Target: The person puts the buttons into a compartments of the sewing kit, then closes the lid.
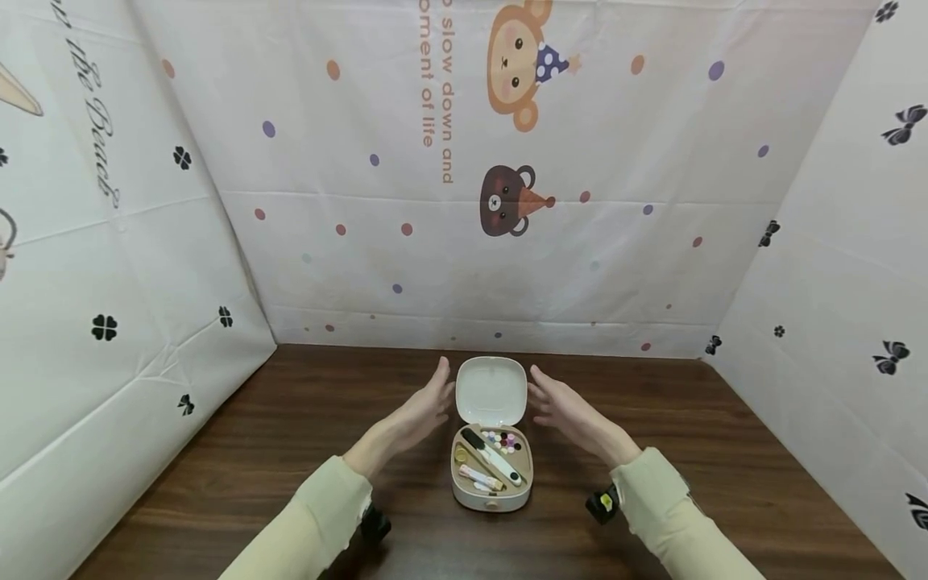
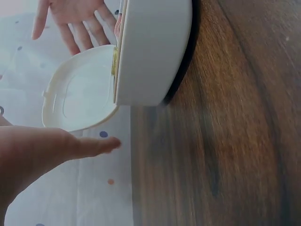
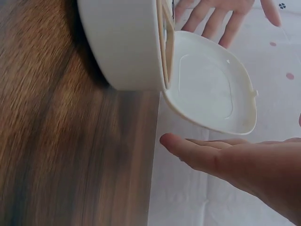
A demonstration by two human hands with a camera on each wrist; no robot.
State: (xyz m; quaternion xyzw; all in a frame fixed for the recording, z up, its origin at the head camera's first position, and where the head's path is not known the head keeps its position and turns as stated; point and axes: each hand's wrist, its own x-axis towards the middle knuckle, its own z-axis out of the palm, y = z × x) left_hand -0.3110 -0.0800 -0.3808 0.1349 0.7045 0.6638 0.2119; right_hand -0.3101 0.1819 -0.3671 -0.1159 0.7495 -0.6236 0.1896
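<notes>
A small white box (image 1: 491, 503) with rounded corners stands on the table, its white lid (image 1: 491, 391) swung up at the back. Inside, a beige tray carries a black-and-white slim tool (image 1: 493, 457), a cluster of small coloured round pieces (image 1: 503, 441), a gold round piece (image 1: 461, 455) and a pale tube-like item (image 1: 480, 478). My left hand (image 1: 420, 409) is held beside the lid's left edge with fingers extended. On the lid's other side, my right hand (image 1: 569, 408) mirrors it, palm inward. Neither hand holds anything.
The dark wooden table (image 1: 290, 451) runs back to a white printed cloth (image 1: 391, 258), and similar cloths hang along the left and right sides. A black device (image 1: 603, 505) sits under the right wrist, another (image 1: 374, 524) under the left.
</notes>
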